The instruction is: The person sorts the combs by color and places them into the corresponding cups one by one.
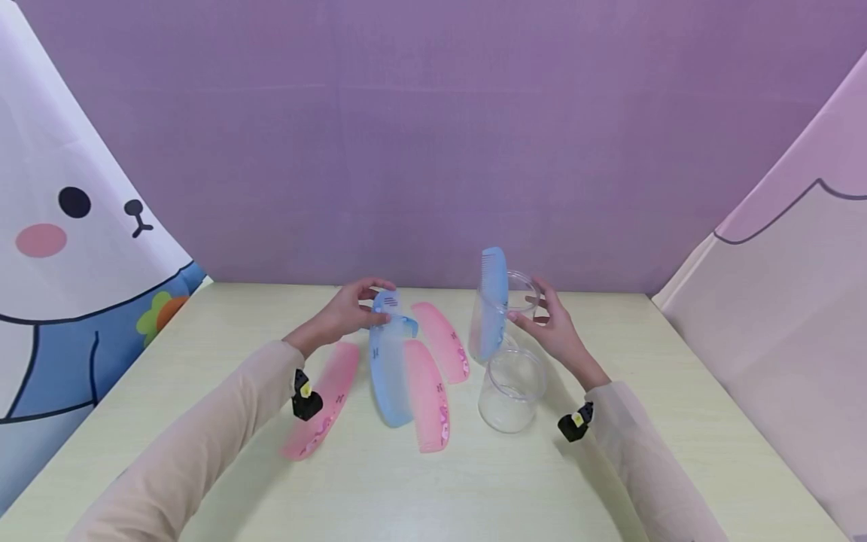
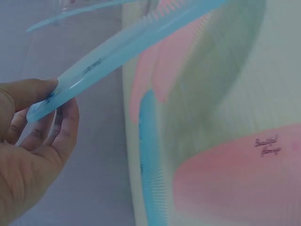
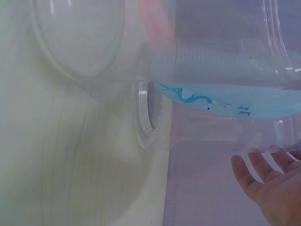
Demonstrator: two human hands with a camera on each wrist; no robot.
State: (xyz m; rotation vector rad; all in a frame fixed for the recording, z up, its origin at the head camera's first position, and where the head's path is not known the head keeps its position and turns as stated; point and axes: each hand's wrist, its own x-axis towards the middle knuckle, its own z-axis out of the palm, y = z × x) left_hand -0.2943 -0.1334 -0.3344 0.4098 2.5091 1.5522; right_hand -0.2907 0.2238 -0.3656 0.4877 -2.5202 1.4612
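My left hand (image 1: 348, 310) pinches one end of a blue comb (image 1: 387, 373) between thumb and fingers. In the left wrist view this comb (image 2: 101, 59) slants up over other combs. Another blue comb (image 2: 149, 160) lies on the table below it, mostly hidden in the head view. At the right, my right hand (image 1: 555, 327) holds a clear plastic jar (image 1: 523, 280) by its side, thumb in front and fingers behind. A blue comb (image 1: 494, 290) stands inside that jar, its top above the rim. The right wrist view shows the fingers (image 3: 261, 176) against the jar wall; the thumb is hidden there.
A second clear jar (image 1: 511, 403) stands nearer, in front of the held one. Three pink combs lie on the pale table (image 1: 474, 497): a left comb (image 1: 323, 403), a middle comb (image 1: 428, 399) and a far comb (image 1: 443, 342). A purple cloth (image 1: 420, 150) hangs behind.
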